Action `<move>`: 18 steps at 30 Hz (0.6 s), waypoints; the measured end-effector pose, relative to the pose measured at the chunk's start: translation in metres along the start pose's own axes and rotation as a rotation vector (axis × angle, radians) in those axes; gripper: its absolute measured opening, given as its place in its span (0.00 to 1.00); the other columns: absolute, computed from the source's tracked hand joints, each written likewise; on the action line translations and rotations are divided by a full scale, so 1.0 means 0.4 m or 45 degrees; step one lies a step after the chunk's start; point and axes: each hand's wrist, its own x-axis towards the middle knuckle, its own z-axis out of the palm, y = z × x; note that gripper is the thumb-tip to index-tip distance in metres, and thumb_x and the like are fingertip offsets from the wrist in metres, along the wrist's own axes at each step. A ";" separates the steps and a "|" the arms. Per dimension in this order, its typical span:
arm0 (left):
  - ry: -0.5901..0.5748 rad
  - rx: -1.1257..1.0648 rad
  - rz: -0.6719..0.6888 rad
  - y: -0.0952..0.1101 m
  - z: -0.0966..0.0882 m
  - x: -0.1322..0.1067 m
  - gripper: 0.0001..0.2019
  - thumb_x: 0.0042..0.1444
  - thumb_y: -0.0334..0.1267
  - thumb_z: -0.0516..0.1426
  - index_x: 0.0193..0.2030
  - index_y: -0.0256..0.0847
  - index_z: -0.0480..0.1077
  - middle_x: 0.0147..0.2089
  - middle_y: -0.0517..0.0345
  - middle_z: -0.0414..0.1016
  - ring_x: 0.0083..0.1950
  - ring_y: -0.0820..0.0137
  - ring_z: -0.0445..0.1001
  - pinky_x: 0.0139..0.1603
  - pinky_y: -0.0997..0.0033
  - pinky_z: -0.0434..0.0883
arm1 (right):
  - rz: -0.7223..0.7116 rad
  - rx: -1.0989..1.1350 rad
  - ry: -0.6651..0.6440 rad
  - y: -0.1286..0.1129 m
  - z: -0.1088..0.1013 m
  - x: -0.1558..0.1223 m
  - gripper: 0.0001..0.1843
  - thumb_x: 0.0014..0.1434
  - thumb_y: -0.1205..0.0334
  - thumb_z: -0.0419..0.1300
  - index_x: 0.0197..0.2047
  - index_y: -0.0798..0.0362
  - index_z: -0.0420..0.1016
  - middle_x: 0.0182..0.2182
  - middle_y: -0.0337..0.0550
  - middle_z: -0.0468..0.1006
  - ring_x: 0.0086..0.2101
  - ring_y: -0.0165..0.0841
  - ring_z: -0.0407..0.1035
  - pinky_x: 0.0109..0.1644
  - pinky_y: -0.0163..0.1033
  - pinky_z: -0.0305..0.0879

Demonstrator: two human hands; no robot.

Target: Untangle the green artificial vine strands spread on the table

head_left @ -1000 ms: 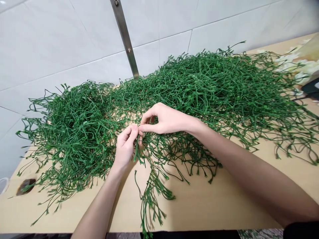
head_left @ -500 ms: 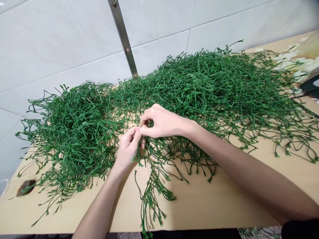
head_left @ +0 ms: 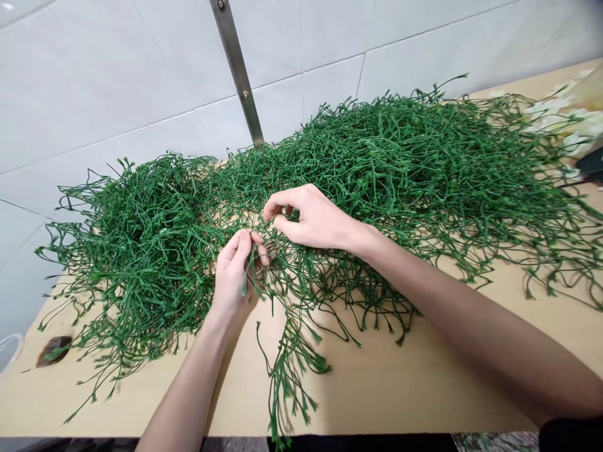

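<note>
A big tangled heap of green plastic stems (head_left: 400, 163) covers the back of a light wooden table (head_left: 400, 383). My left hand (head_left: 235, 273) pinches a green stem (head_left: 287, 364) whose branches trail down toward the table's front edge. My right hand (head_left: 311, 216) sits just above and to the right, fingers curled in a pinch on thin strands at the heap's near edge. The two hands are a finger's width apart. A second mound of the same stems (head_left: 136, 245) lies at the left.
A white tiled wall (head_left: 117, 81) rises behind the table, with a metal strip (head_left: 238, 69) screwed to it. White artificial flowers (head_left: 572, 122) lie at the far right. A dark knot hole (head_left: 53, 349) marks the table at the left.
My right hand has lifted slightly up and away from my left hand; before, their fingertips met at the stem. The left hand keeps its pinch.
</note>
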 end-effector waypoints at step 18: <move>0.134 0.277 0.327 -0.023 -0.020 0.010 0.11 0.47 0.38 0.67 0.39 0.42 0.78 0.38 0.57 0.79 0.39 0.71 0.75 0.41 0.75 0.72 | 0.127 0.163 -0.367 -0.007 -0.021 -0.001 0.13 0.60 0.59 0.60 0.38 0.59 0.82 0.30 0.43 0.80 0.30 0.28 0.68 0.33 0.35 0.61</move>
